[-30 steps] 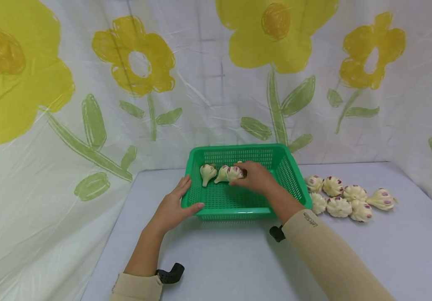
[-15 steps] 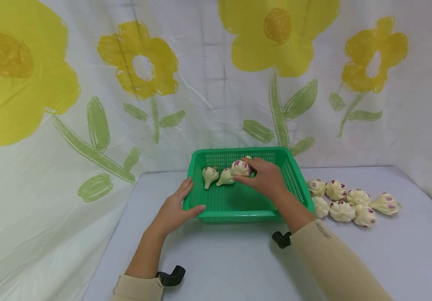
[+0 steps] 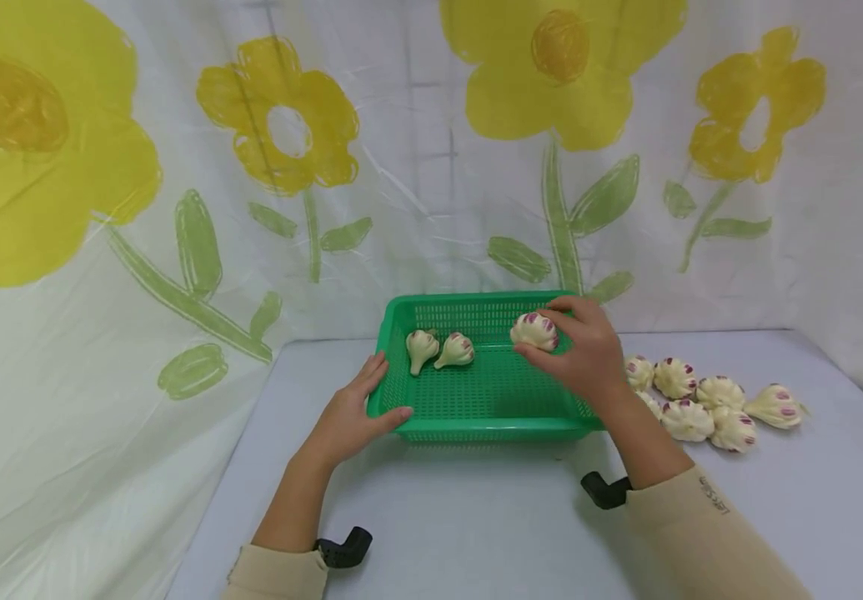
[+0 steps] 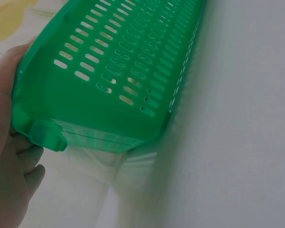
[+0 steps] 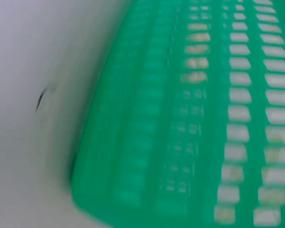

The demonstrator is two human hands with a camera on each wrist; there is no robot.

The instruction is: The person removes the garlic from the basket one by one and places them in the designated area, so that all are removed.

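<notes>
A garlic bulb (image 3: 534, 332), cream with purple streaks, is pinched between the thumb and fingers of my right hand (image 3: 589, 350) above the right part of the green plastic basket (image 3: 476, 425). My left hand (image 3: 348, 417) grips the basket's front left corner, thumb at the front rim and fingers along the left side. The left wrist view shows that hand (image 4: 9, 142) at the corner of the slotted basket (image 4: 85, 104). Two garlic bulbs lie inside at the left: one bulb (image 3: 421, 348) and, beside it, another bulb (image 3: 457, 350). The right wrist view holds only the blurred basket wall (image 5: 142, 142).
Several garlic bulbs (image 3: 720, 393) lie grouped on the white table (image 3: 476, 517) to the right of the basket, the nearest partly hidden by my right hand and wrist. A white curtain (image 3: 416, 208) with yellow flowers hangs behind the table.
My right hand has lifted the garlic bulb from beside the other two and moved it rightward over the basket. My left hand stays at the corner.
</notes>
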